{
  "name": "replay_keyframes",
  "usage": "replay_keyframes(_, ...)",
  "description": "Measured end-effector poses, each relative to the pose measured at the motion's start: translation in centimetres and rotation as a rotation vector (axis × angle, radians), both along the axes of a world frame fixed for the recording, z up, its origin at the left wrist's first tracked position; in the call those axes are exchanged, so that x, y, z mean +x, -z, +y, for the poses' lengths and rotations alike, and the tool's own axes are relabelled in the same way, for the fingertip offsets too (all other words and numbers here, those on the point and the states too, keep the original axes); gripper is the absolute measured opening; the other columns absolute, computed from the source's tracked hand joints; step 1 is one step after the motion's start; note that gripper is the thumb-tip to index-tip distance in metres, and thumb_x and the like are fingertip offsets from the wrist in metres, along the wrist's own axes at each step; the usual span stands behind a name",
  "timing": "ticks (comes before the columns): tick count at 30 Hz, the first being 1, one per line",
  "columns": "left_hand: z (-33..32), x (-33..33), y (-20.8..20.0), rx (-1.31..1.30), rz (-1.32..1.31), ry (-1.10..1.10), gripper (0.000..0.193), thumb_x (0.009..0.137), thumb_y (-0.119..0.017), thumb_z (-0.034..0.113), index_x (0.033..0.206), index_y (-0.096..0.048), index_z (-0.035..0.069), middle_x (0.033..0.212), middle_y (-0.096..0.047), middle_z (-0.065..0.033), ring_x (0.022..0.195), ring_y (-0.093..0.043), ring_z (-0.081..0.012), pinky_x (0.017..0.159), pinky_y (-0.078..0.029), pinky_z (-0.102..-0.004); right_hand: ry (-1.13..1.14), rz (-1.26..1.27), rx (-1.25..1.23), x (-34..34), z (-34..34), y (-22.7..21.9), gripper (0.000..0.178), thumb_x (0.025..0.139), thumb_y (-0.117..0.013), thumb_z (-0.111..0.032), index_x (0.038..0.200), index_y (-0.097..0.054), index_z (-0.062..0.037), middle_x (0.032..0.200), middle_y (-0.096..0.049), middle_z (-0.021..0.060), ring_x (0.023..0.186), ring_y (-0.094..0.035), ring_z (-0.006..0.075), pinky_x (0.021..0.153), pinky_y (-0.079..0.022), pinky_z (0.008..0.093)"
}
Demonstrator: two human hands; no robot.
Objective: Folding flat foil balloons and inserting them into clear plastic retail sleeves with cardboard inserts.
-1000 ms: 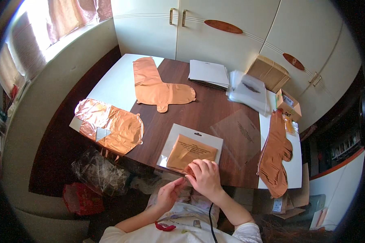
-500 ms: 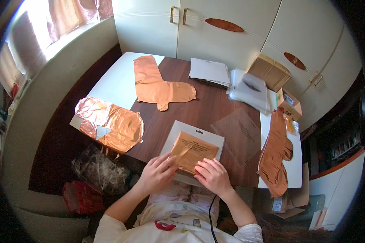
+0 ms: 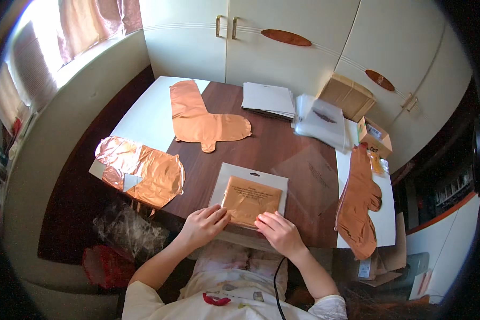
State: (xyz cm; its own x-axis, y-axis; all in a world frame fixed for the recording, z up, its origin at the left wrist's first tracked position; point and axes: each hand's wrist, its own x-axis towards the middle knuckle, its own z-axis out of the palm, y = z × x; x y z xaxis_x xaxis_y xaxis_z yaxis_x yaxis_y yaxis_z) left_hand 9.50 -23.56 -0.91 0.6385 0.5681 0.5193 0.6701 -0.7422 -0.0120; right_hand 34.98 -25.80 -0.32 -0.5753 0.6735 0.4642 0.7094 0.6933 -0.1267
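In front of me lies a folded copper-coloured foil balloon (image 3: 250,205) under a clear bag with dark print. It rests flat on a white card (image 3: 218,181) with a hanger slot at the top. My left hand (image 3: 204,226) grips the lower left edge, fingers together. At the lower right corner, my right hand (image 3: 281,233) holds the near edge with bent fingers. Both thumbs are partly hidden. A flat foil balloon (image 3: 202,120) spreads beyond the card, a shinier crumpled one (image 3: 157,178) lies left, and a long narrow one (image 3: 359,205) lies right.
A clear bag (image 3: 306,178) lies right of the card. At the back stand a stack of white cards (image 3: 268,98), a pile of clear bags (image 3: 325,125) and a cardboard box (image 3: 348,97). A small open box (image 3: 375,136) sits at the right edge. Crumpled clear plastic (image 3: 128,232) lies below left.
My left hand has moved off the top of the packet to its lower left edge. The view has shifted slightly; the right hand stays at the lower right corner.
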Motion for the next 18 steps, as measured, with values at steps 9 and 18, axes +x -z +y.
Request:
replay_keyframes(9,0.0,1.1,-1.5,-0.068,0.064,-0.046,0.033,0.073,-0.065,0.016,0.104,-0.059,0.009,0.109,-0.056,-0.0034,0.100,-0.056,-0.0199,0.073,-0.053,-0.0296,0.011,-0.052,0.100,-0.1,0.8,-0.5,0.019,0.078,-0.058,-0.013,0.096,-0.062,-0.0089,0.100,-0.060,0.0040,0.097,-0.059,0.0193,0.084,-0.052,0.0353)
replay_keyframes(18,0.7,0.6,0.2,-0.075,-0.098,-0.061,0.029,0.070,-0.064,0.011,0.097,-0.056,0.007,0.099,-0.056,-0.0067,0.098,-0.057,-0.0219,0.071,-0.052,-0.0295,0.021,-0.042,0.173,-0.3,1.9,-0.3,0.019,0.073,-0.067,-0.015,0.091,-0.063,-0.0106,0.094,-0.062,0.0012,0.090,-0.060,0.0174,0.077,-0.052,0.0309)
